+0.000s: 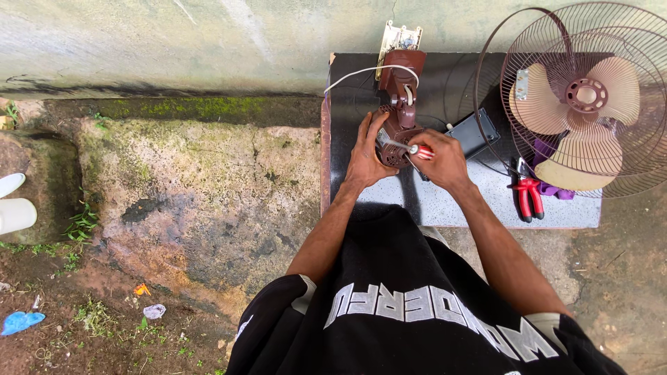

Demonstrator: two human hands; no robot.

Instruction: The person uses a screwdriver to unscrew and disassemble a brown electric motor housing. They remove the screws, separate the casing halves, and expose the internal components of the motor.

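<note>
The fan grille (587, 97) with its beige blades fills the far right of the slab (451, 201), and your brown fan motor (397, 114) lies at the slab's left, its long axis running near to far, neck toward the wall. Your left hand (367, 156) wraps its fingers round the motor's left side; your right hand (445, 161) pinches a red-handled screwdriver (417, 149), tip pointing left into the housing. There's bare slab near you, a black box (474, 133) just behind your right hand, and red pliers (529, 194) to the right.

Bare tabletop (458, 208) before hands; pliers (529, 194), fan guard (590, 97) crowd right side.
</note>
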